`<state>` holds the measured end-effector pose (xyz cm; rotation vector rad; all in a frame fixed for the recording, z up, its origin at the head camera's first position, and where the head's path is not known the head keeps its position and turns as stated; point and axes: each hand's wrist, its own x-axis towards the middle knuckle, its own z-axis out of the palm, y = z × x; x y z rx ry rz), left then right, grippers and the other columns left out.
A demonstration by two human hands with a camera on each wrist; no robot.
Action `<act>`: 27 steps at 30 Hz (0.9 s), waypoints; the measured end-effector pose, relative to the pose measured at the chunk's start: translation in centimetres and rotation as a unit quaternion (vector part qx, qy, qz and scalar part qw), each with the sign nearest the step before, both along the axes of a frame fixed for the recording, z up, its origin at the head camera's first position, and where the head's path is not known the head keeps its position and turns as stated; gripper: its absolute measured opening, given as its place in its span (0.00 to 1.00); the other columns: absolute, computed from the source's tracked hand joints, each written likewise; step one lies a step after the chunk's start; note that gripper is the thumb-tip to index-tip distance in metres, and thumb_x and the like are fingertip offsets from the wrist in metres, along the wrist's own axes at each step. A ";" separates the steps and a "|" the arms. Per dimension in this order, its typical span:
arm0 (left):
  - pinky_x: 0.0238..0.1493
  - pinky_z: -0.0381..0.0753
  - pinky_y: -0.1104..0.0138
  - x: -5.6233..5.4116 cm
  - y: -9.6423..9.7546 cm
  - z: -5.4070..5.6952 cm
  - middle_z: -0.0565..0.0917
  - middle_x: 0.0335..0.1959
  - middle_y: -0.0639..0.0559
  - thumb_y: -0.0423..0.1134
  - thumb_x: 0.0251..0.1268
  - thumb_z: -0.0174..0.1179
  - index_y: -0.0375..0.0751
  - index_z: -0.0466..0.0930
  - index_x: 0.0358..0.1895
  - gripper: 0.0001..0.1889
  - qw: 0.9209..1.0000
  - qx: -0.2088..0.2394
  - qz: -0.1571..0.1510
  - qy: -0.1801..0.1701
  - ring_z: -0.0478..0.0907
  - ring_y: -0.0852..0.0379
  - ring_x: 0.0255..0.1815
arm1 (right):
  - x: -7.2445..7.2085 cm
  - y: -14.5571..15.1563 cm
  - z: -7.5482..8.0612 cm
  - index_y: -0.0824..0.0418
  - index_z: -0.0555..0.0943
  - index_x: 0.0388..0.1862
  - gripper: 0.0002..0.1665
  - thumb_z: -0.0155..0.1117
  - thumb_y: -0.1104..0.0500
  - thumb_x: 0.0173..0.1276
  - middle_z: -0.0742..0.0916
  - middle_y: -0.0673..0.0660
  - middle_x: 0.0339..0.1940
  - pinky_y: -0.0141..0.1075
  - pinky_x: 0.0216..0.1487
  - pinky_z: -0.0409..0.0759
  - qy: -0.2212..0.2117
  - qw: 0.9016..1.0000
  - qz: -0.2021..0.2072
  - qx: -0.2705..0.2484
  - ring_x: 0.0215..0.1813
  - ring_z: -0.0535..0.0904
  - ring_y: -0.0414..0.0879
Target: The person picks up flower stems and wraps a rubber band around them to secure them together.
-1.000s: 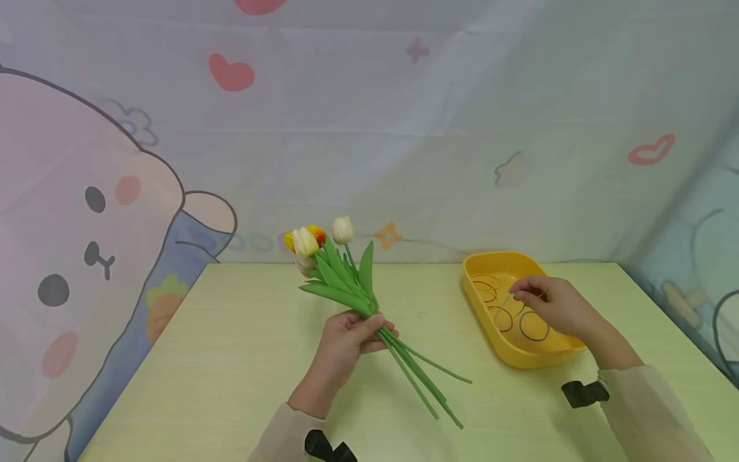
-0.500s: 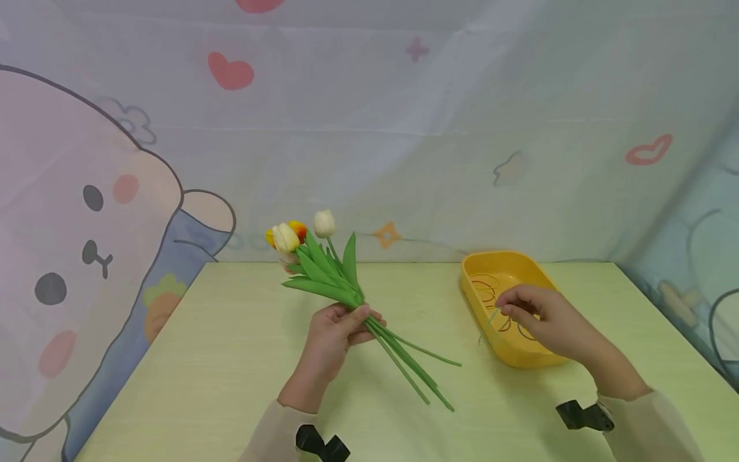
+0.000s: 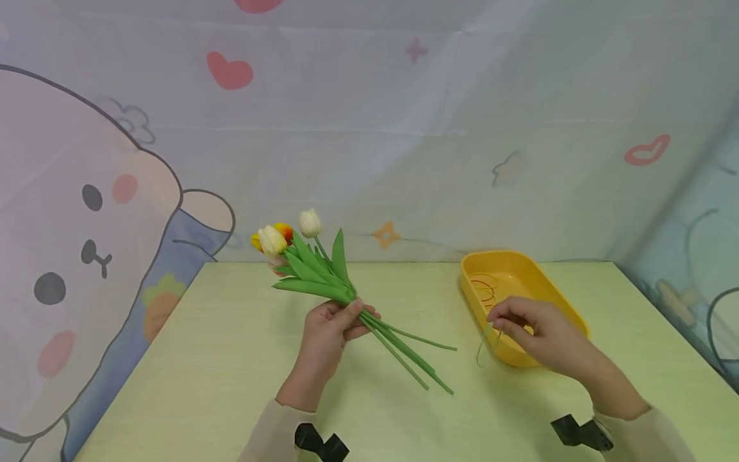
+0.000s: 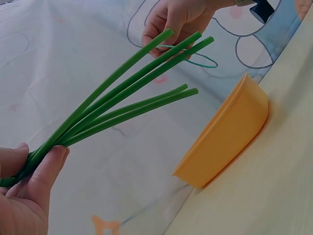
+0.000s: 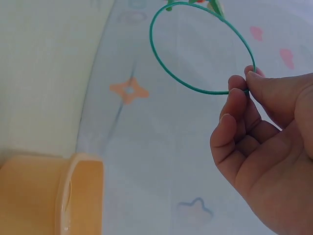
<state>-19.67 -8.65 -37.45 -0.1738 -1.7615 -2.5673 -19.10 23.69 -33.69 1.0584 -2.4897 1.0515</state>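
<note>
My left hand [image 3: 329, 333] grips a bunch of tulips [image 3: 317, 269] by the stems, just below the leaves. The white and orange-yellow blooms lean to the upper left, and the bare stems [image 4: 132, 83] fan out toward the right hand. Between thumb and fingertips, my right hand [image 3: 537, 327] pinches a thin green rubber band [image 5: 152, 44], which hangs as a loop in the right wrist view. That hand is over the front left part of a yellow tray [image 3: 562, 308], hiding some of its inside. Several rubber bands [image 3: 485, 282] lie in the tray.
The pale table [image 3: 231, 359] reaches back to a printed cloth backdrop [image 3: 358, 128] with a cartoon animal at the left. A dark cable [image 3: 711, 327] loops at the far right. Black wrist cameras [image 3: 320, 443] sit at both cuffs.
My right hand has lifted the green rubber band from the tray and come toward the front left. My left hand has shifted left with the tulips.
</note>
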 end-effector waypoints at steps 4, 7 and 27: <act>0.43 0.85 0.65 0.0 0.0 0.1 0.86 0.30 0.49 0.30 0.69 0.56 0.25 0.76 0.42 0.08 1.000 0.010 -0.006 0.003 0.86 0.57 0.35 | 0.2 -0.5 0.1 0.56 0.80 0.39 0.13 0.60 0.73 0.65 0.82 0.42 0.32 0.27 0.29 0.76 -0.004 1.000 0.016 -0.006 0.30 0.74 0.36; 0.42 0.86 0.66 0.1 0.2 0.1 0.86 0.29 0.49 0.30 0.70 0.55 0.26 0.76 0.41 0.07 1.000 0.016 -0.010 -0.002 0.86 0.57 0.34 | 0.3 -0.8 0.1 0.55 0.80 0.39 0.14 0.60 0.74 0.65 0.82 0.43 0.33 0.28 0.28 0.76 0.000 1.000 0.027 -0.011 0.30 0.74 0.37; 0.45 0.85 0.64 1.0 1.3 0.5 0.87 0.29 0.53 0.30 0.71 0.53 0.33 0.77 0.41 0.04 0.996 0.018 -0.086 -0.015 0.86 0.58 0.35 | 0.3 -3.1 0.9 0.54 0.80 0.39 0.15 0.62 0.74 0.64 0.83 0.44 0.34 0.29 0.35 0.81 0.021 0.998 0.054 -0.014 0.33 0.77 0.35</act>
